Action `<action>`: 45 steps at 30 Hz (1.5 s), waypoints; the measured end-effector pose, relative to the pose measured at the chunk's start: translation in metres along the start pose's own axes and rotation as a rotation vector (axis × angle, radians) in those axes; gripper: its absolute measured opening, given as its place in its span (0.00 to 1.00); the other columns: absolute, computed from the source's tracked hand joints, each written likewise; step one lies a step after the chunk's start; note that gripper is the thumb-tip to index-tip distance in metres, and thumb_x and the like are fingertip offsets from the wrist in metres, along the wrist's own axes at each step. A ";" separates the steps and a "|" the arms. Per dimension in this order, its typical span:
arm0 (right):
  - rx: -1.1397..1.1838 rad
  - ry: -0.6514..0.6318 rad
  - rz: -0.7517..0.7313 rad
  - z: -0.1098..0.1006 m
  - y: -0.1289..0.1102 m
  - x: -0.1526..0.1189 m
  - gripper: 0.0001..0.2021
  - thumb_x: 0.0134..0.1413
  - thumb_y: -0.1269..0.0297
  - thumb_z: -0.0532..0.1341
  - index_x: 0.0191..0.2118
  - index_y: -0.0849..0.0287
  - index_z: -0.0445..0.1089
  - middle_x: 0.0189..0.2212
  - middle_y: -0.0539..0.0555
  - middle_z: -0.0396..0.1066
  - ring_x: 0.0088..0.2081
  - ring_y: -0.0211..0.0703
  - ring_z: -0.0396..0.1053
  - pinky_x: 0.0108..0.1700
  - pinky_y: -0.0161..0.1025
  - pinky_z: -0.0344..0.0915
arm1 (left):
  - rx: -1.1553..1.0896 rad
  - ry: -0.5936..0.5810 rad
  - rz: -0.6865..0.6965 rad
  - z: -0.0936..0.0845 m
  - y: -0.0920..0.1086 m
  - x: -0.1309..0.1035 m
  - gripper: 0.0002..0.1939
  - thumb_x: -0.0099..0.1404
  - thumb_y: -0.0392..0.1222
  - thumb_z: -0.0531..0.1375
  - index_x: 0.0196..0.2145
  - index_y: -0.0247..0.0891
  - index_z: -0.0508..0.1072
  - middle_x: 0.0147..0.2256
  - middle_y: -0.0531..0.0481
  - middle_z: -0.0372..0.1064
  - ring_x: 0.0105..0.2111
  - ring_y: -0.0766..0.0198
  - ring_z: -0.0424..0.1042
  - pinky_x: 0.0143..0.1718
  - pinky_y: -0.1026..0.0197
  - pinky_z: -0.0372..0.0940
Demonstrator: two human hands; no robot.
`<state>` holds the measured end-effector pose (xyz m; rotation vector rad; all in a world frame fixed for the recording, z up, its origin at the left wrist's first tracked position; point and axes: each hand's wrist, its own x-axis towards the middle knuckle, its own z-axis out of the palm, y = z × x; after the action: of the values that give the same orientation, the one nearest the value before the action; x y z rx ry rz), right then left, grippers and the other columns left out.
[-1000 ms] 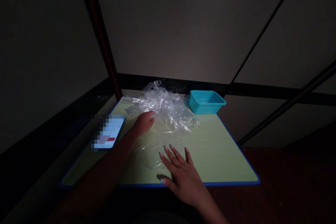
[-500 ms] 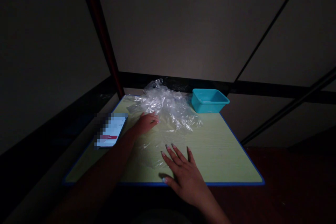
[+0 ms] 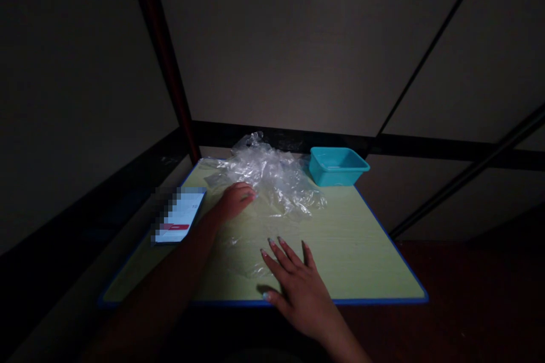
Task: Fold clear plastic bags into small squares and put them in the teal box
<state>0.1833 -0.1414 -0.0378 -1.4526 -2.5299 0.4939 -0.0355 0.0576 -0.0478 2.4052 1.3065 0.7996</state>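
A thin clear plastic bag [image 3: 242, 247] lies spread on the pale green tabletop, hard to make out against it. At its far end, beside a crumpled heap of clear plastic bags [image 3: 272, 173], is my left hand [image 3: 237, 199]. Its fingers reach to the right, slightly bent, with the thumb a little apart; the fingertips partly hide what they touch. My right hand [image 3: 300, 289] is open, palm down with spread fingers, over the near right side of the flat bag by the front edge.
A turquoise plastic basket [image 3: 338, 176] stands at the back right corner of the small blue-edged table [image 3: 357, 255]. On the left lies a lit phone [image 3: 181, 218], partly blurred out. Walls [image 3: 276, 39] rise close behind and to the left.
My left hand's fingers have drawn in slightly. My right hand stays nearly where it was. The whole scene sits a little lower as the camera tilted.
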 end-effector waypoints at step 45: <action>-0.108 0.019 -0.009 0.004 0.000 0.000 0.30 0.62 0.46 0.47 0.67 0.42 0.38 0.67 0.48 0.37 0.67 0.52 0.37 0.62 0.69 0.30 | -0.084 0.038 0.082 0.002 0.002 -0.001 0.11 0.62 0.40 0.56 0.31 0.39 0.79 0.41 0.46 0.76 0.47 0.59 0.70 0.54 0.55 0.62</action>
<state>0.1818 -0.1424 -0.0412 -1.4742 -2.5831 0.3455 -0.0338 0.0557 -0.0490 2.4012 1.1704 0.9079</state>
